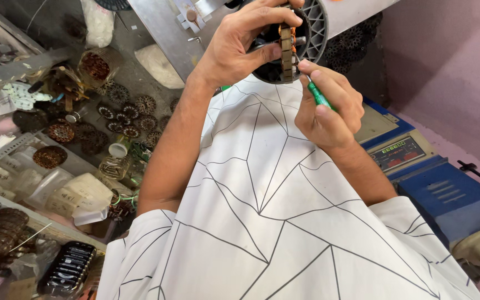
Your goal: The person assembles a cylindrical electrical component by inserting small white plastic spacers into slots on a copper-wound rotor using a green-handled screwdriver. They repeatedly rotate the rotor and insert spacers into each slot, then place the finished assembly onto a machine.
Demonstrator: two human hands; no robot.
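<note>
Copper-wound stator [288, 47] gripped in the left hand [240, 44], fingers curled tight around it, right hand [329, 105] closed on a green-handled tool [319, 95], tip touching the windings

Small motor-repair workshop: copper-wound stators [124, 111] strewn over a cluttered tabletop [140, 72], metal shelf [6, 151] stacked with plastic-bagged parts [79, 194], a blue bench machine [445, 194] with digital display [398, 153] beside a pink wall [451, 61].

wound stators [123, 114] on floor, blue machine [445, 200], plastic bags [79, 194]
</note>
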